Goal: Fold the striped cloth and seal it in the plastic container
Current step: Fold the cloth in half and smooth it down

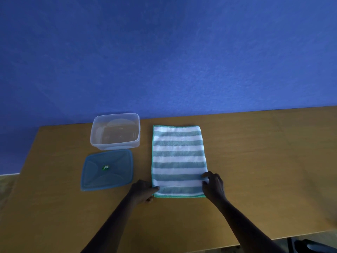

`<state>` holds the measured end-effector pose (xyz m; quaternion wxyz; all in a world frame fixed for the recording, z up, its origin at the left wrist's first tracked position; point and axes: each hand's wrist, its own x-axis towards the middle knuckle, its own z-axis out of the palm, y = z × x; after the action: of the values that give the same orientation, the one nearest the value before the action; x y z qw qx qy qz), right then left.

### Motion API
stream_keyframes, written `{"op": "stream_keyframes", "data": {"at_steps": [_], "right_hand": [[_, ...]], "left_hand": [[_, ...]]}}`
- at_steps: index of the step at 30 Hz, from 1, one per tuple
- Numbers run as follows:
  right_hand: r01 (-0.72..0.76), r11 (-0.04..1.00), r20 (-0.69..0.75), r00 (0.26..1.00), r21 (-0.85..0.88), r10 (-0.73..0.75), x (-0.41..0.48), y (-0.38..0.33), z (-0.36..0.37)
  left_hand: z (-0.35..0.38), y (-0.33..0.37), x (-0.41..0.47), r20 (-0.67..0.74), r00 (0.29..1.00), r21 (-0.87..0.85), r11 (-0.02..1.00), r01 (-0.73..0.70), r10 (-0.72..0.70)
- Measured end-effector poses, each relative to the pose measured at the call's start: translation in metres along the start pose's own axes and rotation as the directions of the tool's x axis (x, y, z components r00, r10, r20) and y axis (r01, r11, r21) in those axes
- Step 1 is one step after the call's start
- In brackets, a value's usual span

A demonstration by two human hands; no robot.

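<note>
Green-and-white striped cloth (179,159) lies flat on the tabletop (255,152), right of the clear plastic container (115,131) and its blue lid (107,169). Left hand (143,191) and right hand (213,185) each pinch a near corner of it.

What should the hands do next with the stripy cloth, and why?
Probably lift the near edge and fold it away toward the far edge. Both the left hand and right hand already rest at the striped cloth's near corners, and it looks longer than the container.
</note>
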<state>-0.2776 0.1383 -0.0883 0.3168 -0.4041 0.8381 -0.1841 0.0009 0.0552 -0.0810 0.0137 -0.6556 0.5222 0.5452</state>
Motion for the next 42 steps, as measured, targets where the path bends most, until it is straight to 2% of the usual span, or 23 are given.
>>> {"op": "stream_keyframes", "data": {"at_steps": [3,7,10,14,16,19,21,23,27,29,34,38,40,42], "right_hand": [[0.007,1.0,0.041,0.999,-0.005,-0.007,-0.003,0.0,0.0],[0.002,1.0,0.075,0.997,-0.019,-0.001,-0.002,0.0,-0.004],[-0.036,0.998,0.061,0.998,0.046,0.033,0.001,-0.001,-0.009],[-0.202,0.924,0.077,0.979,0.326,0.187,-0.001,-0.003,-0.016],[-0.242,0.871,0.068,0.969,0.428,0.236,-0.002,-0.003,-0.017],[-0.231,0.851,0.034,0.969,0.471,0.244,-0.001,-0.004,-0.019],[-0.209,0.839,0.02,0.973,0.503,0.23,0.0,-0.005,-0.021],[-0.196,0.816,0.013,0.974,0.543,0.226,0.003,-0.004,-0.024],[-0.266,0.646,0.105,0.955,0.715,0.277,0.008,-0.005,-0.026],[-0.303,0.589,0.162,0.946,0.749,0.281,0.008,-0.004,-0.027],[-0.321,0.555,0.25,0.947,0.767,0.202,0.003,-0.002,-0.034],[-0.325,0.589,0.285,0.944,0.739,0.163,0.0,0.004,-0.038],[-0.325,0.649,0.289,0.943,0.688,0.166,-0.003,0.006,-0.039],[-0.268,0.756,0.253,0.957,0.598,0.14,-0.005,0.006,-0.041]], "left_hand": [[-0.002,0.001,0.0,0.044,0.999,0.039,0.999,0.016,-0.017],[-0.002,-0.001,0.001,-0.02,0.996,-0.093,0.992,0.082,-0.085],[-0.004,-0.003,-0.002,-0.05,0.992,-0.218,0.971,0.101,-0.115],[-0.008,0.002,-0.008,-0.034,0.985,-0.58,0.806,0.12,-0.171],[-0.011,0.003,-0.01,-0.031,0.989,-0.663,0.743,0.087,-0.143],[-0.017,0.002,-0.012,-0.018,1.0,-0.722,0.692,-0.003,-0.016],[-0.02,-0.003,-0.012,-0.013,0.994,-0.675,0.732,-0.089,0.108],[-0.022,-0.006,-0.01,-0.048,0.981,-0.548,0.816,-0.184,0.189],[-0.021,-0.008,-0.007,-0.271,0.915,-0.214,0.909,-0.359,0.298],[-0.019,-0.008,-0.006,-0.337,0.876,-0.095,0.913,-0.396,0.345],[-0.016,-0.009,-0.003,-0.418,0.735,0.154,0.839,-0.522,0.534],[-0.017,-0.01,-0.005,-0.393,0.709,0.181,0.806,-0.564,0.585],[-0.018,-0.012,-0.007,-0.358,0.714,0.18,0.795,-0.58,0.602],[-0.019,-0.013,-0.007,-0.31,0.736,0.196,0.798,-0.57,0.601]]}}
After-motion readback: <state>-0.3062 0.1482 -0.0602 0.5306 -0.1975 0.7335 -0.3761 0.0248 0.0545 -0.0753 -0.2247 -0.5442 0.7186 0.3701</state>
